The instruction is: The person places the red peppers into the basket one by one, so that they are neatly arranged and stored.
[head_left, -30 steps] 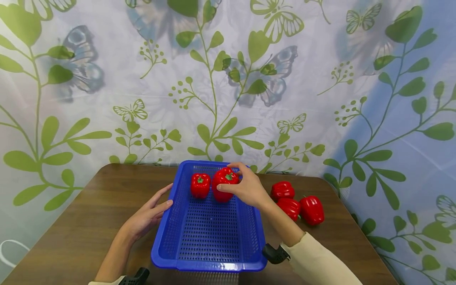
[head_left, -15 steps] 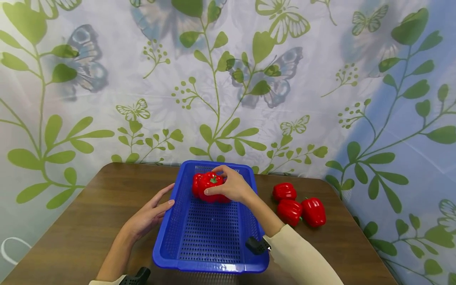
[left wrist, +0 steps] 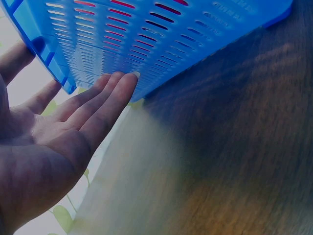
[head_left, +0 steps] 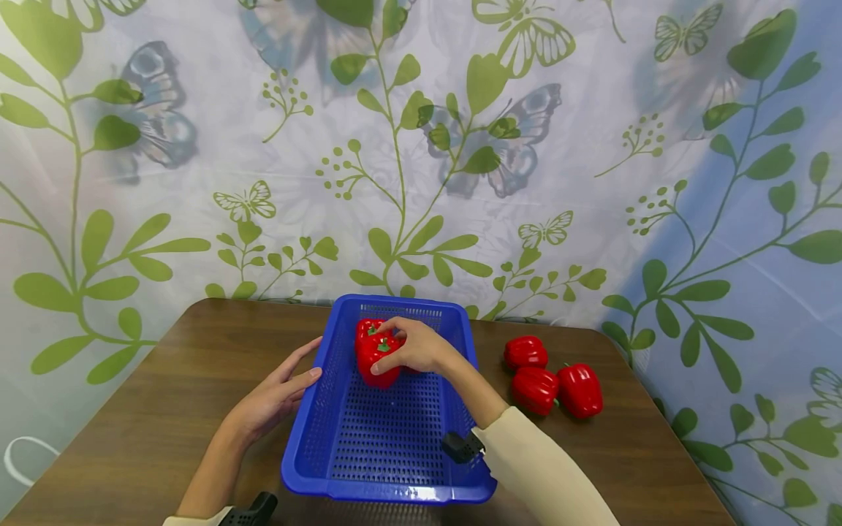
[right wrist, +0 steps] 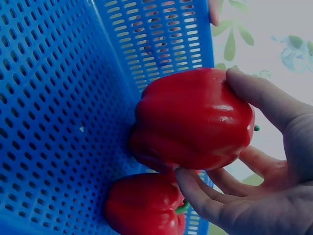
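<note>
My right hand [head_left: 416,351] grips a red bell pepper [right wrist: 190,120] inside the blue plastic basket [head_left: 388,494], thumb on one side and fingers on the other. A second bell pepper [head_left: 365,328] sits behind it toward the basket's far left corner. Another bell pepper [right wrist: 144,205] lies beside them, mostly covered by my hand in the head view. My left hand [head_left: 272,402] rests against the basket's left side, its fingers extended along the slotted wall and its thumb at the rim.
Three more red bell peppers lie grouped on the brown wooden table [head_left: 164,380] to the basket's right: one at the back [head_left: 525,353], one in front [head_left: 536,390], one on the right [head_left: 580,391]. A leaf-and-butterfly curtain [head_left: 421,183] hangs behind the table.
My right hand has carried the bell pepper left across the basket, then slightly toward me, in front of the far left one. The left hand and basket have stayed in place.
</note>
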A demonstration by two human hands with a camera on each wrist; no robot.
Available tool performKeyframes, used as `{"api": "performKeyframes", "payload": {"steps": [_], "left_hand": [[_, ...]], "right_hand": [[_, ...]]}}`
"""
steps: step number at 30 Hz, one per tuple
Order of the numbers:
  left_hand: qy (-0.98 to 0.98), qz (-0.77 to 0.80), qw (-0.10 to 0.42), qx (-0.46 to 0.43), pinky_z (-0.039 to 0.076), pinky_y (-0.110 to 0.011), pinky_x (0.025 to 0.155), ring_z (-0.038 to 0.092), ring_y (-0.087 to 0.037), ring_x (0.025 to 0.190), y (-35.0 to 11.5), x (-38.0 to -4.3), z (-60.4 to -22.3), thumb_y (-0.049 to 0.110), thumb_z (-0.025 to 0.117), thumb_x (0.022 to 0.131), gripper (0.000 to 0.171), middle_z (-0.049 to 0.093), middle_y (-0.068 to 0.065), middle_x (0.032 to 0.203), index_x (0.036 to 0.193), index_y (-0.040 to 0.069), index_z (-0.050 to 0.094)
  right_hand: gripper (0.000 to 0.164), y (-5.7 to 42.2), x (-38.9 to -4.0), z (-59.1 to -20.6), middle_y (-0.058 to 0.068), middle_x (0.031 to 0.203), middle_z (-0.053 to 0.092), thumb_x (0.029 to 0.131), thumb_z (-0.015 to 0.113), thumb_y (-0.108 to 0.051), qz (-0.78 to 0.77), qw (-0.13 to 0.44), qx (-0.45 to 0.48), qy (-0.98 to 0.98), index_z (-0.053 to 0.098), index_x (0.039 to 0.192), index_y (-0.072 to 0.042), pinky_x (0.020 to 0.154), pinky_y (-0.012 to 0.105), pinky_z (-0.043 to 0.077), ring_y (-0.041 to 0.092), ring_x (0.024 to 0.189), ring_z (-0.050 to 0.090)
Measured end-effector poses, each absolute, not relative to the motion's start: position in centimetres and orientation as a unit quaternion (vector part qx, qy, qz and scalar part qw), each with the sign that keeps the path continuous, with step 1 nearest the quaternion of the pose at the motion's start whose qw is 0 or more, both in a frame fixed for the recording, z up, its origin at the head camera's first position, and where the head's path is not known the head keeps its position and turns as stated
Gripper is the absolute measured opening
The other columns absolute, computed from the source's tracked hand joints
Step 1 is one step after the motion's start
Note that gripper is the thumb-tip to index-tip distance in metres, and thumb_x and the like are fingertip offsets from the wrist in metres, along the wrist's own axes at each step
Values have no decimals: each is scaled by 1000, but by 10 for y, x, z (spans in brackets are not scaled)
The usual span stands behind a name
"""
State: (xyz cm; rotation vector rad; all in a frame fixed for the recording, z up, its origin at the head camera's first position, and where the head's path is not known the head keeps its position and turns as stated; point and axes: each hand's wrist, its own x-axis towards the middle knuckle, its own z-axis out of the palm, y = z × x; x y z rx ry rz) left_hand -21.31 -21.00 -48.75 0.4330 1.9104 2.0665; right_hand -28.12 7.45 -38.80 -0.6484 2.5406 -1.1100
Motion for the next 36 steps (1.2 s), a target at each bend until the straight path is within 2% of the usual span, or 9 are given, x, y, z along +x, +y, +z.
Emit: {"api": "performKeyframes", "payload": {"steps": [6,16,26,36], "left_hand": [[667,715,146,148,55,-44,98,61,-40,127,-210,-213,-487,24,45,109,65,42,-31,151,164,26,10],[670,712,147,149,55,-45,99,61,-40,127,-209,-212,-489,25,46,109,65,43,-29,152,164,27,11],[672,710,147,147,54,-46,100,60,-40,128,-209,-212,-488,26,45,109,65,40,-29,154,163,28,11],[673,709,151,146,54,-46,100,58,-42,130,-209,-211,-486,27,46,109,65,37,-31,155,164,28,10]], "right_hand": [[66,69,-280,-394,17,134,59,72,90,-26,-375,158,-229,884,63,131,-16,92,45,56,31,118,58],[68,62,-278,-408,13,143,56,71,92,-27,-360,159,-233,889,62,131,-19,96,51,54,35,129,54],[69,56,-278,-414,12,140,57,70,93,-27,-349,160,-228,895,61,132,-20,95,51,54,33,121,58],[67,53,-276,-417,10,121,63,69,95,-25,-341,159,-227,898,60,126,-22,89,46,56,26,103,61]]}}
